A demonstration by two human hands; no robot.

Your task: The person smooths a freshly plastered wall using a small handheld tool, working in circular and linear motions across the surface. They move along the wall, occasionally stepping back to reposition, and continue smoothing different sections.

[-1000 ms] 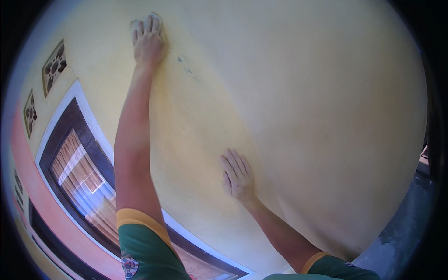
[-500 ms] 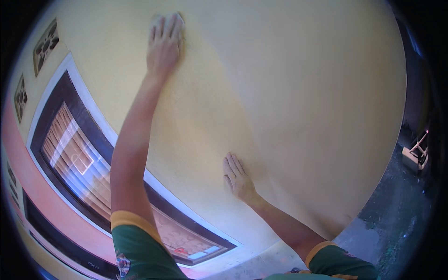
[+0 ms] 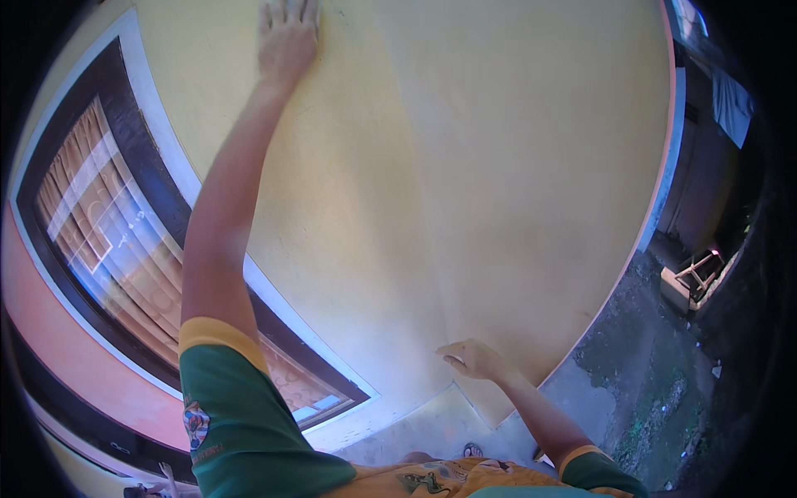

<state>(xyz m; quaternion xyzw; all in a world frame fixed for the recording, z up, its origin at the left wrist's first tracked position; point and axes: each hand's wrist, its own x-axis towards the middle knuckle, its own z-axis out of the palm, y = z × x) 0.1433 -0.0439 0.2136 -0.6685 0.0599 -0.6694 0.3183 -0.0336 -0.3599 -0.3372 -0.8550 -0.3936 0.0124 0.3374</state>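
My left hand [image 3: 286, 37] is raised high and lies flat against the yellow wall [image 3: 498, 166], fingers spread, its fingertips cut off by the top edge of the picture. My right hand [image 3: 471, 358] is low, off the wall, with its fingers loosely curled and nothing in it. Both arms wear green sleeves with yellow cuffs.
A dark-framed window [image 3: 108, 224] with a patterned curtain behind the glass sits to the left of my left arm. A concrete step [image 3: 432, 423] runs along the wall's foot. Dark ground [image 3: 664, 365] and a small wooden frame [image 3: 693, 274] lie to the right.
My right hand has come off the wall and dropped lower, its fingers curling. My left hand stays flat on the wall. The view has tilted downward and rightward.
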